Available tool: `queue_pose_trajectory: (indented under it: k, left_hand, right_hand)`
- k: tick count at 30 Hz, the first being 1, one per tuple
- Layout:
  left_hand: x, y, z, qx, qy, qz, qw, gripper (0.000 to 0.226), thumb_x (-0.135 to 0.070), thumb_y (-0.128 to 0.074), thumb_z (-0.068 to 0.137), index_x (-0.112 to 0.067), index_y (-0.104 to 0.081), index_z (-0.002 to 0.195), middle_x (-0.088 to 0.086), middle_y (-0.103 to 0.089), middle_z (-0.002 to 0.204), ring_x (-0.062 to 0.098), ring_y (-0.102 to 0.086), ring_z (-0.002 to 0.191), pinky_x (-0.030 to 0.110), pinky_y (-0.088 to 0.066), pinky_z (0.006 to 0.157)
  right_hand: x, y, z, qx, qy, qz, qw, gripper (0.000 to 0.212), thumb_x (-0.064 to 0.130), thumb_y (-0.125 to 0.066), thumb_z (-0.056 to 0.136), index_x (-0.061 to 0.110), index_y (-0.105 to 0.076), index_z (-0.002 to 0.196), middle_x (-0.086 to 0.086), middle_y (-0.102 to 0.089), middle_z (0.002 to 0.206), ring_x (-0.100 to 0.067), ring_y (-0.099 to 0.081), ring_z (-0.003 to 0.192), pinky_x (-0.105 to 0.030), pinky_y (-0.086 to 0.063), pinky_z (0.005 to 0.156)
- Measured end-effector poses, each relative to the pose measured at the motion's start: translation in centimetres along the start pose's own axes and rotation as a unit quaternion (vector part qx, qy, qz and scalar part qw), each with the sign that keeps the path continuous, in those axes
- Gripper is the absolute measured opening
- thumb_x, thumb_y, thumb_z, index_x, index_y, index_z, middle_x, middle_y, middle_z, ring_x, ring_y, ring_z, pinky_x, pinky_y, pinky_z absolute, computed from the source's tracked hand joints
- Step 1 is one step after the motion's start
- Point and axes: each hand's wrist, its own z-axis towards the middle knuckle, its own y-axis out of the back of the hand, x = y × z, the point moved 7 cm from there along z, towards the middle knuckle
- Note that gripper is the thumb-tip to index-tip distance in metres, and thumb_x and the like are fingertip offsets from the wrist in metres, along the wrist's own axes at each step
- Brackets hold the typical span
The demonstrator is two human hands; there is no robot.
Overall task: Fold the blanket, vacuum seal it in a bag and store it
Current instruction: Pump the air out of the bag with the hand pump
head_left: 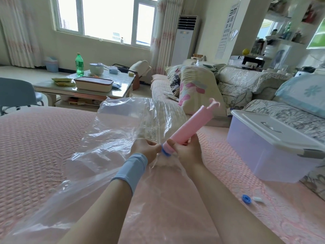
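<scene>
My hands are close together over the near middle of the bed. My right hand (pixel 187 150) is wrapped round the low end of the pink hand pump (pixel 190 126), and my left hand (pixel 145 149) pinches the blue valve (pixel 166 152) from the left side, fingertips on its rim. The pump's nose sits on that valve, though I cannot tell whether it is fully seated.

The clear vacuum bag (pixel 112 138) lies flat and crinkled on the pink bed cover (pixel 35 147), spreading from my forearms toward the far edge. The folded white blanket (pixel 163 118) shows through it at the far end, beyond my hands.

What matters next is the pump's line. Its long axis slants from the valve, near and left, up and away to the far right, with the pump handle (pixel 213 103) at the high end — well clear of both hands. My right hand is the nearer one to that handle, so I judge it should slide up to pull while the left steadies the valve.

The loose blue valve cap (pixel 246 199) and a small white clip (pixel 258 199) lie near right on the cover. The lidded storage box (pixel 274 152) waits further right.
</scene>
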Motion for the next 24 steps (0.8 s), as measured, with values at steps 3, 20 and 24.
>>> queue_pose_trajectory:
  k: [3,20,24]
  left_hand:
    - [0.0,-0.1,0.0,0.0,-0.003,-0.005,1.0,0.009,-0.021,-0.07,0.073,-0.021,-0.079,0.075,-0.004,-0.066,0.061,0.012,-0.054,0.057,0.02,-0.042,0.058]
    - [0.3,-0.2,0.0,0.007,-0.004,0.008,1.0,0.006,-0.018,-0.071,0.074,-0.019,-0.077,0.072,-0.004,-0.063,0.06,0.011,-0.051,0.055,0.019,-0.04,0.054]
    - [0.4,-0.4,0.0,0.013,-0.018,0.019,1.0,0.009,-0.019,-0.069,0.077,-0.022,-0.076,0.074,-0.007,-0.068,0.069,0.009,-0.057,0.062,0.019,-0.041,0.058]
  right_hand:
    - [-0.3,-0.1,-0.1,-0.004,-0.017,0.024,1.0,0.053,0.027,-0.085,0.076,0.017,-0.049,0.114,-0.002,-0.065,0.098,-0.019,-0.067,0.09,-0.042,-0.058,0.083]
    - [0.3,-0.1,0.2,0.025,0.023,-0.007,0.999,0.034,0.017,-0.075,0.088,0.019,-0.052,0.114,-0.001,-0.066,0.103,-0.018,-0.067,0.095,-0.032,-0.057,0.08]
    - [0.7,-0.1,0.4,0.025,0.037,-0.038,0.998,0.043,0.026,-0.082,0.081,0.02,-0.054,0.113,0.003,-0.068,0.099,-0.013,-0.069,0.088,-0.035,-0.059,0.08]
